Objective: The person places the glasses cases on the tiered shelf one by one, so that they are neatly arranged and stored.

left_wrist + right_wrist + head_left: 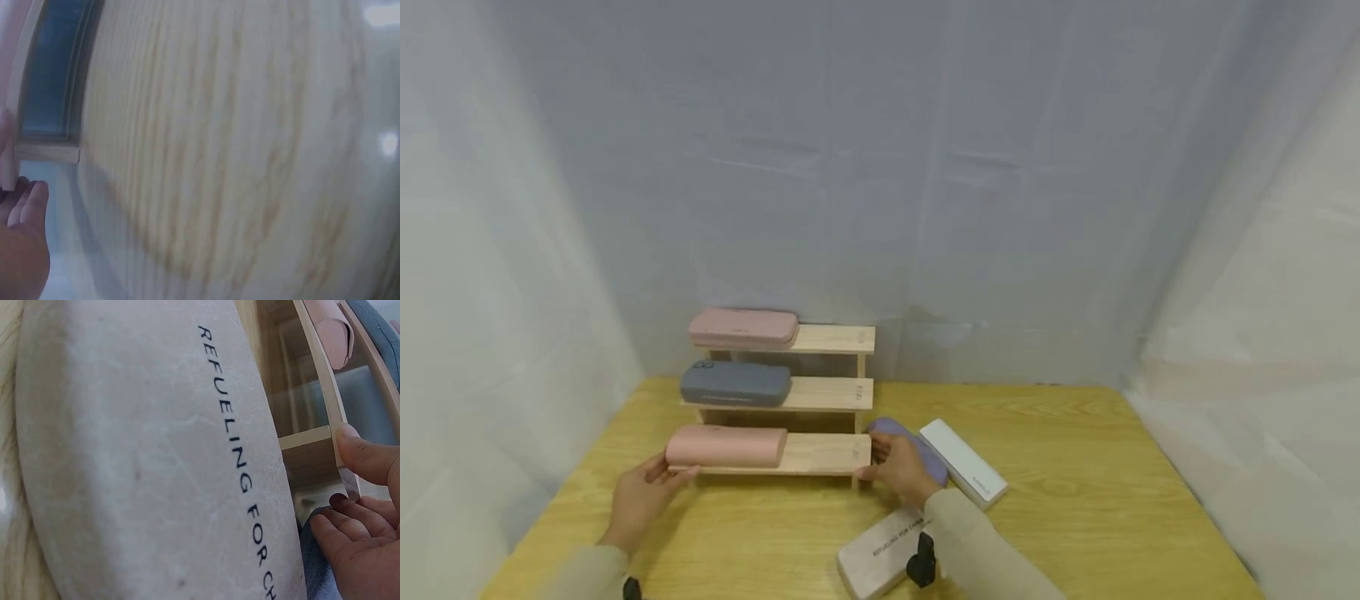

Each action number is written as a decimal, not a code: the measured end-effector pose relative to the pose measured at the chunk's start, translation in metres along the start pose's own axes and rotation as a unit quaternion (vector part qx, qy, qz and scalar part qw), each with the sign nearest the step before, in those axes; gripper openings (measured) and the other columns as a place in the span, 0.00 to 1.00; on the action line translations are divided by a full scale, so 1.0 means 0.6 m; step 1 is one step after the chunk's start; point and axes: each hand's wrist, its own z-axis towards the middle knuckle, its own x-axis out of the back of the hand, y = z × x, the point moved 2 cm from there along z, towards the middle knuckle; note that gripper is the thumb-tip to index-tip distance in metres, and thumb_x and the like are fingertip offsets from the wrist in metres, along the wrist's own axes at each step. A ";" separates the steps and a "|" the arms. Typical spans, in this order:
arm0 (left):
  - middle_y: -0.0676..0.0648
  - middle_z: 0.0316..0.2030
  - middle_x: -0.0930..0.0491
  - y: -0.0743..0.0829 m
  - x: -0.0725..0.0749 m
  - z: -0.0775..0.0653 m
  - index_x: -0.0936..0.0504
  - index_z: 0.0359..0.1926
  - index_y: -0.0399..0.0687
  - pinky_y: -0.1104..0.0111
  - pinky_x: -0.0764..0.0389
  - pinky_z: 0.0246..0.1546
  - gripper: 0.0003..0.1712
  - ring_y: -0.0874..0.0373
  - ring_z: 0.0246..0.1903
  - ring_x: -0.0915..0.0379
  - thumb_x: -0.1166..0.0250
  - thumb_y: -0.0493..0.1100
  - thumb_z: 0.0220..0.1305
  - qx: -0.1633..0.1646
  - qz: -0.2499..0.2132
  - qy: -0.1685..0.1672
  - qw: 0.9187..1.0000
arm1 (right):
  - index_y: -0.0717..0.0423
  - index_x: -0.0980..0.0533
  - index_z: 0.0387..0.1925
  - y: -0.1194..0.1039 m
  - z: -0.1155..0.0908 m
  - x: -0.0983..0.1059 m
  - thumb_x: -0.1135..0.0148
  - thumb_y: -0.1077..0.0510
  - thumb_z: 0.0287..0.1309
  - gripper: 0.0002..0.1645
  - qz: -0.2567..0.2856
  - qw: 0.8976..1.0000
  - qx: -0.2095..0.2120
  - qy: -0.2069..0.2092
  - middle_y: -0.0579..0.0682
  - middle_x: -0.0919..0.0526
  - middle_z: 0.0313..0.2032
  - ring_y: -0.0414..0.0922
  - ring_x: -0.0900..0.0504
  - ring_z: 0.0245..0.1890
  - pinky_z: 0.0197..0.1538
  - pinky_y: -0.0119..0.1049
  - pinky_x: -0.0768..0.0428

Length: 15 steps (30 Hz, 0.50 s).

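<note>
A three-tier wooden rack (827, 452) stands on the table. My left hand (642, 500) holds the left end of its lowest shelf, thumb at the front edge. At the opposite end my right hand (904, 467) grips the same shelf; the right wrist view shows the thumb (362, 453) on the board and the fingers below it. A smooth pink glasses case (727, 447) lies at the left of the lowest shelf. Above it are a blue-grey glasses case (735, 384) on the middle shelf and another pink glasses case (743, 326) on the top one.
Beside my right hand lies a purple case (934, 467), partly hidden by it. A white case (964, 462) sits slanted to its right. Under my right forearm is a beige case (880, 554) with black lettering. Pale sheeting (925, 208) surrounds the wood-grain table (1075, 500).
</note>
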 end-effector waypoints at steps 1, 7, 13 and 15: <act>0.29 0.68 0.45 0.000 -0.003 -0.001 0.48 0.70 0.28 0.87 0.27 0.40 0.50 0.38 0.66 0.44 0.33 0.52 0.61 0.004 0.000 0.009 1.000 | 0.78 0.36 0.62 0.000 0.000 0.000 0.28 0.70 0.46 0.42 0.002 1.000 -0.001 0.000 0.71 0.29 0.59 0.63 0.29 0.60 0.61 0.50 0.27; 0.29 0.67 0.44 0.001 -0.016 -0.008 0.47 0.70 0.29 0.90 0.29 0.41 0.50 0.38 0.67 0.45 0.31 0.50 0.59 0.003 -0.018 0.034 0.999 | 0.79 0.37 0.62 -0.003 -0.005 -0.001 0.28 0.71 0.46 0.42 0.022 1.000 -0.002 -0.001 0.72 0.30 0.59 0.64 0.30 0.60 0.61 0.51 0.28; 0.30 0.69 0.46 0.006 -0.018 -0.008 0.49 0.71 0.31 0.90 0.31 0.42 0.52 0.40 0.68 0.48 0.30 0.50 0.58 0.004 -0.006 0.028 1.000 | 0.77 0.37 0.63 -0.001 -0.006 0.001 0.27 0.68 0.46 0.43 0.019 1.000 -0.012 -0.004 0.71 0.30 0.60 0.63 0.30 0.61 0.61 0.51 0.28; 0.30 0.68 0.45 0.007 -0.018 -0.009 0.47 0.71 0.29 0.91 0.32 0.40 0.52 0.40 0.68 0.47 0.30 0.51 0.58 0.000 0.004 0.030 1.000 | 0.76 0.37 0.63 -0.001 -0.006 0.002 0.27 0.68 0.46 0.43 0.017 1.000 -0.012 -0.003 0.71 0.30 0.60 0.64 0.30 0.61 0.61 0.51 0.28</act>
